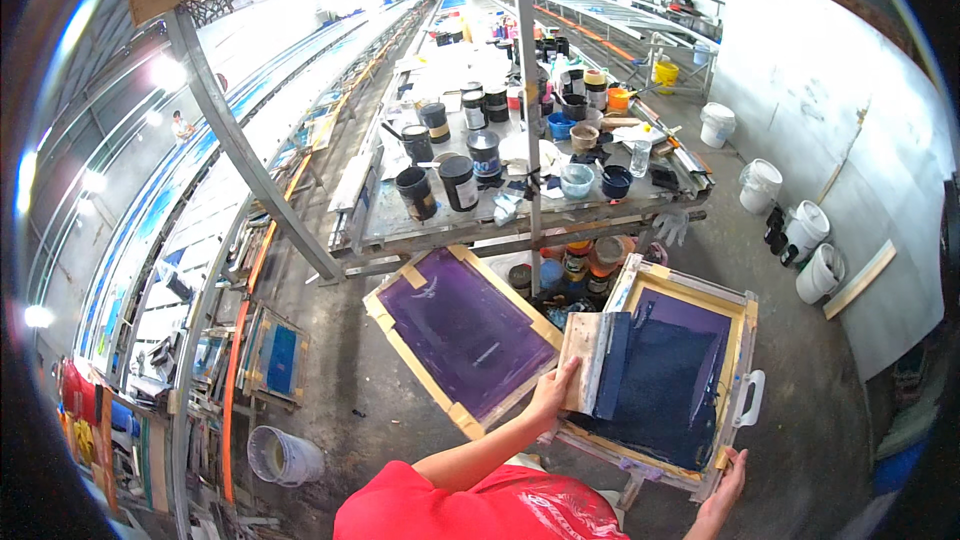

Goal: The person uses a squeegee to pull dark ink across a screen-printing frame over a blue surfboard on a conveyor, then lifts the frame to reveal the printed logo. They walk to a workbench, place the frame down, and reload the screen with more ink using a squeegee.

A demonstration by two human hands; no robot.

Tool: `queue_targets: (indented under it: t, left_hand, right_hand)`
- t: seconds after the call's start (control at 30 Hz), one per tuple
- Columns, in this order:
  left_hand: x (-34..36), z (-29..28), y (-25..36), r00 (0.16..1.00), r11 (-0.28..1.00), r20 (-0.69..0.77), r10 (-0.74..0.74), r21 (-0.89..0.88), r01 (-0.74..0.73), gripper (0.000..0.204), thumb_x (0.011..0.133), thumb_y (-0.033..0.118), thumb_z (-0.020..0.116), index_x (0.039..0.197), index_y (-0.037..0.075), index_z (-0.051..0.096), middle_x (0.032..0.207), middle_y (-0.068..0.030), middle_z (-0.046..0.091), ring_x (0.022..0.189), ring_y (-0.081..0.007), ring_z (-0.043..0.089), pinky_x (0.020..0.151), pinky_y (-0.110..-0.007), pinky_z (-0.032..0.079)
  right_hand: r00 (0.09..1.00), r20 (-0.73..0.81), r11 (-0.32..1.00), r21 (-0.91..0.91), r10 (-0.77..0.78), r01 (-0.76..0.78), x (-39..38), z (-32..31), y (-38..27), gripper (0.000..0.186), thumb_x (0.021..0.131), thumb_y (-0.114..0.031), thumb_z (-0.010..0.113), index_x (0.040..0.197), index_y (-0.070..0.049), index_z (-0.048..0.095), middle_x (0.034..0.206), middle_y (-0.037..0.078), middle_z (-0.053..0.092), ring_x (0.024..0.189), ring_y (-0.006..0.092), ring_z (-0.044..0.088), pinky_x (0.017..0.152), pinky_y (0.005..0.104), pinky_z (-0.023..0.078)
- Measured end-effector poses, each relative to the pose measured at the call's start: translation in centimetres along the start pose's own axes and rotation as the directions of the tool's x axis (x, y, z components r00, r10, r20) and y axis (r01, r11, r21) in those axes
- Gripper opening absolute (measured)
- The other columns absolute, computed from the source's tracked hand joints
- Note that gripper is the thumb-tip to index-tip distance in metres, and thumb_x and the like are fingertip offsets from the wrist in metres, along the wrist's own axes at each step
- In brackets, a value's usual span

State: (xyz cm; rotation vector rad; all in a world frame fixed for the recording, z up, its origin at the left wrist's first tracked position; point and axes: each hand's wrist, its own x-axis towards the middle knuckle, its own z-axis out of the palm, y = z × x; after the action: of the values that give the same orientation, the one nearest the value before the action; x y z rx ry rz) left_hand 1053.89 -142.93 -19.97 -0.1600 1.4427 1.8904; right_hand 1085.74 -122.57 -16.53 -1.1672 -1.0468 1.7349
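Running away into the room, a long bench crowded with cans stands behind two wood-edged frames set low before its near edge. The inked frame, its purple mesh largely coated in dark blue, lies before the near right corner; the taped frame, with bare purple mesh, slants before the middle of that edge. A squeegee with a wooden handle and dark blade is over the inked frame's left side. From the sleeve of the red shirt, the left forearm stretches rightward across the body, and the left hand is closed on the squeegee's wooden handle. The right hand meets the inked frame's near right corner, fingers pointing up along its side; whether it grips or only steadies, I cannot tell. The right forearm is cut off at the lower border, the squeegee covers part of the mesh, jars under the bench are partly hidden, and glare bleaches the bench's far end. Near the front edge, a dark can bears pale label characters; the shirt's pale print is skewed and hard to make out.
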Motion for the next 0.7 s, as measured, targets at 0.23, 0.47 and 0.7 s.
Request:
queue_targets:
  t: [0.23,0.47,0.7]
  left_hand:
    - [6.4,8.7,-5.0,0.985,0.994,-0.152,0.084,-0.057,-0.093,0.061,0.094,0.055,0.059,0.107,-0.004,0.066,0.093,-0.0082,0.069,0.077,-0.0151,0.065,0.071,-0.032,0.053]
    - [12.8,16.3,-9.9,0.938,0.992,-0.336,0.082,-0.067,-0.111,0.066,0.09,0.062,0.059,0.102,-0.003,0.068,0.087,-0.0089,0.067,0.073,-0.017,0.062,0.065,-0.035,0.05]
    - [15.0,16.9,-11.0,0.887,0.985,-0.455,0.077,-0.101,-0.137,0.057,0.093,0.053,0.061,0.101,-0.003,0.068,0.091,-0.0086,0.07,0.077,-0.0178,0.068,0.07,-0.032,0.054]
  right_hand:
    - [0.991,0.115,0.98,-0.175,-0.074,0.094,15.9,-2.0,-2.0,0.042,0.099,-0.043,0.055,0.109,-0.003,0.062,0.108,0.007,0.061,0.105,0.0204,0.055,0.096,0.0355,0.04]
    - [0.963,0.258,0.911,-0.374,-0.079,0.175,31.6,-2.4,-1.8,0.039,0.097,-0.033,0.058,0.116,0.001,0.059,0.106,0.009,0.062,0.097,0.0177,0.058,0.088,0.0328,0.045]
    - [0.967,0.254,0.905,-0.414,0.017,0.093,37.7,0.8,1.8,0.043,0.098,-0.04,0.057,0.109,0.002,0.061,0.106,0.01,0.062,0.099,0.0179,0.056,0.091,0.0325,0.043]
